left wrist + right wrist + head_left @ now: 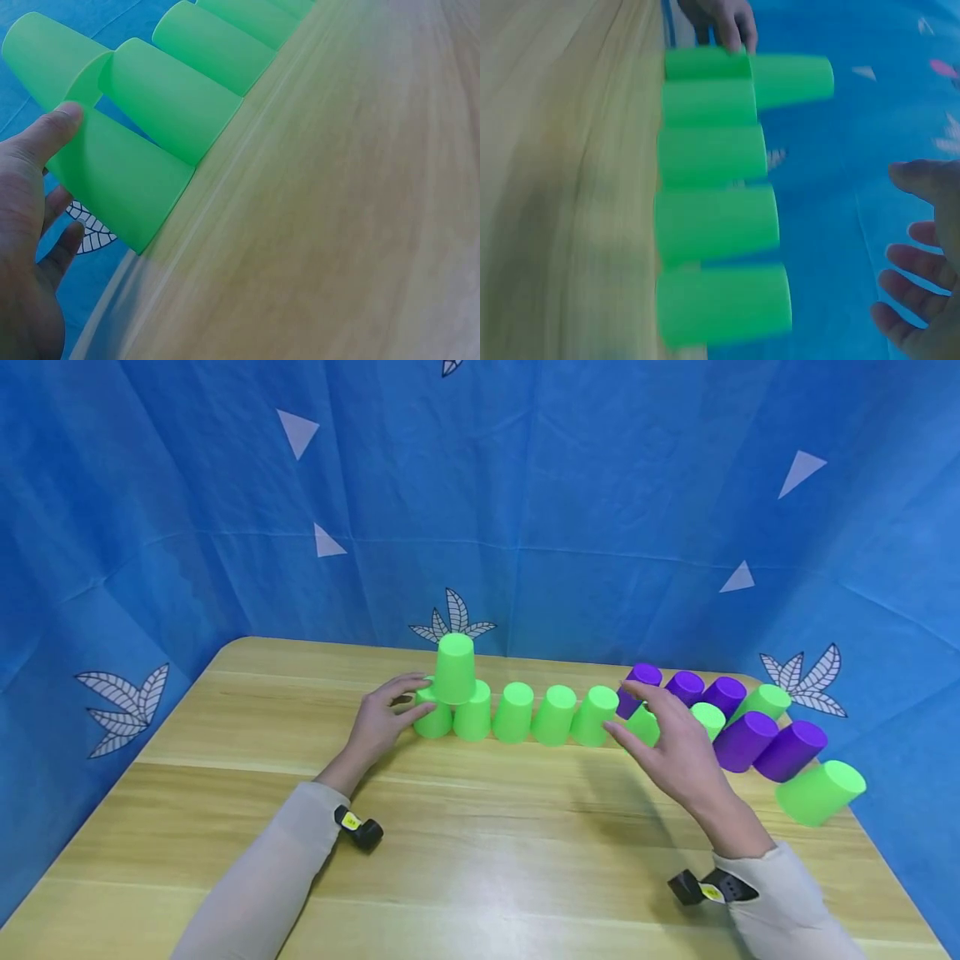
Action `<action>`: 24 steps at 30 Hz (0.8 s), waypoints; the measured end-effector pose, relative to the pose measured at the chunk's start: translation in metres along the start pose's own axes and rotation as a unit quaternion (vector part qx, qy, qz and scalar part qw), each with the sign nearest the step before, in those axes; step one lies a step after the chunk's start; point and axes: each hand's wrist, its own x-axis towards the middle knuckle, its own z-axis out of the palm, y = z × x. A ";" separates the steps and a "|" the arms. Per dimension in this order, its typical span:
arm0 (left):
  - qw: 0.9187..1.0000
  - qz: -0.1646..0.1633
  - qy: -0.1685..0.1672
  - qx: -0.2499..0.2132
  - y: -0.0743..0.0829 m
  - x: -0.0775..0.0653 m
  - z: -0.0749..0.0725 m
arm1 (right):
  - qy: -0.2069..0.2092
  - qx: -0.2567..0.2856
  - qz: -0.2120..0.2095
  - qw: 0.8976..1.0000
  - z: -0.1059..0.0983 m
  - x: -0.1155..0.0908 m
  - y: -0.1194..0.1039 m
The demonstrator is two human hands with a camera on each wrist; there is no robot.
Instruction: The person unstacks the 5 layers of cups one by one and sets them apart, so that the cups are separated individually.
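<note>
Several green cups stand upside down in a row along the back of the table. One more upside-down green cup (455,668) sits on top, bridging the two leftmost ones. My left hand (382,714) holds the leftmost bottom cup (124,176), thumb on its near side at the upper end and fingers round the back. My right hand (675,747) is raised off the table with thumb and fingers spread and nothing between them. In the head view it overlaps some cups behind it, near the rightmost cup (595,717) of the row.
At the right, purple cups (744,741) and green cups stand in a loose group, partly hidden by my right hand. The nearest of them is a green cup (819,793) close to the table's right edge. A blue cloth (480,485) hangs behind the wooden table (465,860).
</note>
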 end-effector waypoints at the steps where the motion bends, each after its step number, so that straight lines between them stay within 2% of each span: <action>1: 1.000 -0.001 0.000 0.001 0.000 0.000 0.000 | -0.009 0.005 -0.006 1.000 0.005 0.005 -0.004; 5: 1.000 -0.001 0.001 0.003 0.000 0.000 0.000 | -0.045 0.027 -0.025 0.998 0.022 0.023 -0.020; 13: 1.000 -0.001 0.000 0.002 0.001 0.000 0.000 | -0.103 0.050 -0.026 0.993 0.047 0.058 -0.058; 24: 1.000 -0.011 -0.005 -0.012 0.000 0.000 0.000 | -0.151 0.028 -0.003 0.988 0.073 0.107 -0.100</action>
